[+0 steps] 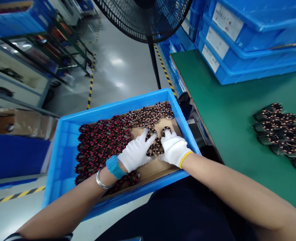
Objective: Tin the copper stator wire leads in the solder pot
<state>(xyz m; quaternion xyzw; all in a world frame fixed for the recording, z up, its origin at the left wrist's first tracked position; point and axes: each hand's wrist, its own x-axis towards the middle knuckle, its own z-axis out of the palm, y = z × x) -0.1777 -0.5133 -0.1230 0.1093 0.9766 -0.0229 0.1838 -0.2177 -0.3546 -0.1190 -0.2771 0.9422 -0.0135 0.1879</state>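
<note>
A blue plastic bin (60,157) in front of me holds rows of small ring-shaped motor stators on a cardboard sheet (160,166). Those on the left have red windings (100,140); those toward the back right have copper windings (148,115). My left hand (137,151), in a white glove, has its fingers and thumb bent around a small cluster of copper-wound stators (151,150). On the cluster's other side, my gloved right hand (175,148) curls its fingers over a copper-wound stator (166,129). The palms hide part of the cluster.
On the right, a green table (238,127) carries more copper-wound stators (283,134) and stacked blue bins (250,43). A black standing fan (148,20) rises behind my bin. At left are a green-framed cart (70,50) and a cardboard box (32,124).
</note>
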